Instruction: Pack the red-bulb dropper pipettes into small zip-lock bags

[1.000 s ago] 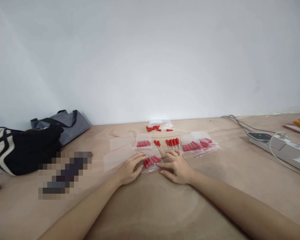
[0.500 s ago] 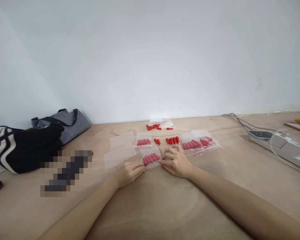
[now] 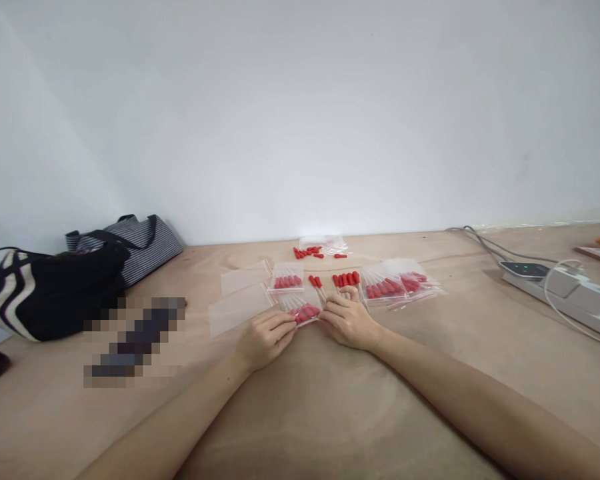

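A small clear zip bag (image 3: pixel 306 313) holding several droppers with red bulbs lies in front of me. My left hand (image 3: pixel 266 340) is closed on its lower left corner, the thumb below and the fingers on top. At the bag's right edge, my right hand (image 3: pixel 350 323) pinches the plastic with fingers bent. Just beyond the hands lie two loose droppers (image 3: pixel 315 281) and a row of several more droppers (image 3: pixel 346 279), whose stems the right hand partly hides. Another filled zip bag (image 3: pixel 287 277) rests behind the left hand.
Flat zip bags (image 3: pixel 240 310) lie left of the hands; filled bags (image 3: pixel 385 287) overlap at right. A dropper pile (image 3: pixel 307 253) sits near the wall. Black bag (image 3: pixel 80 293), striped bag (image 3: pixel 150 250) and a blurred dark object (image 3: pixel 137 340) stand left; power strip (image 3: pixel 570 293) right.
The left hand has moved slightly right and curled more over the bag's corner. The bag's near edge is drawn up a little, and its red bulbs look more bunched. The right hand has barely moved.
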The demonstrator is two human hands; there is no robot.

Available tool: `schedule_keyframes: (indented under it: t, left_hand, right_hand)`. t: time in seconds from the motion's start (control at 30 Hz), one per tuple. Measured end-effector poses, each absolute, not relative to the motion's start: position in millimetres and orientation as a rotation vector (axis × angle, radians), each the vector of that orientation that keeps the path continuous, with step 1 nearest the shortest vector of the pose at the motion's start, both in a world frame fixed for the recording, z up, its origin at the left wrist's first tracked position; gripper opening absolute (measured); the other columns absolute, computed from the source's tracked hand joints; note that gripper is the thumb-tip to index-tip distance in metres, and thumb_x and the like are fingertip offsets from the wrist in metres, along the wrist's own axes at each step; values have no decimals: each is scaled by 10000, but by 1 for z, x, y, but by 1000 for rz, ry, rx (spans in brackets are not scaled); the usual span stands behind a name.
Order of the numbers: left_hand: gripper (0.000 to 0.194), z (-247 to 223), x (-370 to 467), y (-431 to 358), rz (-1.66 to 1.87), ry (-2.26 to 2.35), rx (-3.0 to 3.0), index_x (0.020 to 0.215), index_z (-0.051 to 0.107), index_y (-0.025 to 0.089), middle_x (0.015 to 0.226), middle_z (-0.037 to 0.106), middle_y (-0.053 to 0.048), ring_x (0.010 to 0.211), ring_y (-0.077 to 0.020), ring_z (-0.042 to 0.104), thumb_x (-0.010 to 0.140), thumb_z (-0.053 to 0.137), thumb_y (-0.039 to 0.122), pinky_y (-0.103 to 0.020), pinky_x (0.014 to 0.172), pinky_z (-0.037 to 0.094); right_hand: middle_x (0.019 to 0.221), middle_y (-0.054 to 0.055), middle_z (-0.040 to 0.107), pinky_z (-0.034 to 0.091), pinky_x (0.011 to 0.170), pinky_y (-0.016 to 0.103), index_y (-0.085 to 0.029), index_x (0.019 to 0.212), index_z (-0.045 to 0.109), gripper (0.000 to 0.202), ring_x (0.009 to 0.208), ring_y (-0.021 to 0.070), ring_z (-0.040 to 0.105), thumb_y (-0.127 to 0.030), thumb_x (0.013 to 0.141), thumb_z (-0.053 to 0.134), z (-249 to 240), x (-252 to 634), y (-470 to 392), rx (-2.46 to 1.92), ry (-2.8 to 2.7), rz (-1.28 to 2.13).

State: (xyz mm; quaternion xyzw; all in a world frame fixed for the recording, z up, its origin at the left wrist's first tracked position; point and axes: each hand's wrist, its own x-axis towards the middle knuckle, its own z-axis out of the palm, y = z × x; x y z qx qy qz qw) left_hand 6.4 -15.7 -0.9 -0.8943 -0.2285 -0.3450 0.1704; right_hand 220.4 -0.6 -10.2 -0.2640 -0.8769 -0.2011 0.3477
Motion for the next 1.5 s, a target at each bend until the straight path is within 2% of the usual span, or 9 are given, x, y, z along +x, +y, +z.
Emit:
schedule_keyframes:
  t: [0.27,0.5,0.63,1.03,1.13,1.23,1.5]
  left_hand:
    - [160,2,0,-17,-1039,-643,-2531,825,615,183,753,664,-29,720,-138,623,819,466,126,-270,674,528]
    - [144,1,14,-13,-1061,-709,-2558,842,608,184,812,671,-33,803,-154,608,800,486,120,-303,729,496]
    - [134,1,27,-12,-1036,-634,-2578,835,597,165,818,671,-37,783,-153,600,804,484,99,-298,695,486]
    - [148,6,29,-14,-742,-454,-2409,828,587,140,820,670,-54,770,-165,602,821,450,82,-345,773,450]
    - [121,6,25,-14,-812,-458,-2412,860,578,145,857,668,-51,795,-162,602,818,480,88,-342,777,448]
    - [97,5,19,-14,-946,-509,-2417,836,574,153,808,668,-37,756,-153,603,810,503,92,-316,727,463]
    - [96,6,16,-13,-1033,-512,-2487,813,572,162,781,665,-33,723,-143,604,811,504,95,-304,700,477]
  right_hand:
    - [704,-1,612,173,852,359,-204,774,590,193,780,113,490,-150,823,412,-13,226,0,-678,-2299,-453]
    - [666,0,601,192,832,346,-189,718,584,208,721,110,487,-141,814,406,-11,220,-2,-681,-2290,-455]
    - [662,-5,606,189,831,345,-182,725,577,224,699,105,480,-124,821,383,-11,217,-3,-628,-2311,-485]
    - [660,3,593,183,829,367,-163,713,561,184,715,113,488,-119,790,400,-10,216,-5,-607,-2307,-462]
    - [650,3,592,192,823,365,-168,730,570,179,721,116,494,-145,802,408,-10,217,-5,-641,-2277,-421]
    - [646,-4,596,199,814,361,-173,736,574,149,714,115,494,-174,799,439,-9,219,-4,-660,-2220,-404]
    - [653,-26,618,194,818,356,-191,755,586,132,709,98,494,-151,795,467,-12,215,-1,-553,-2149,-557]
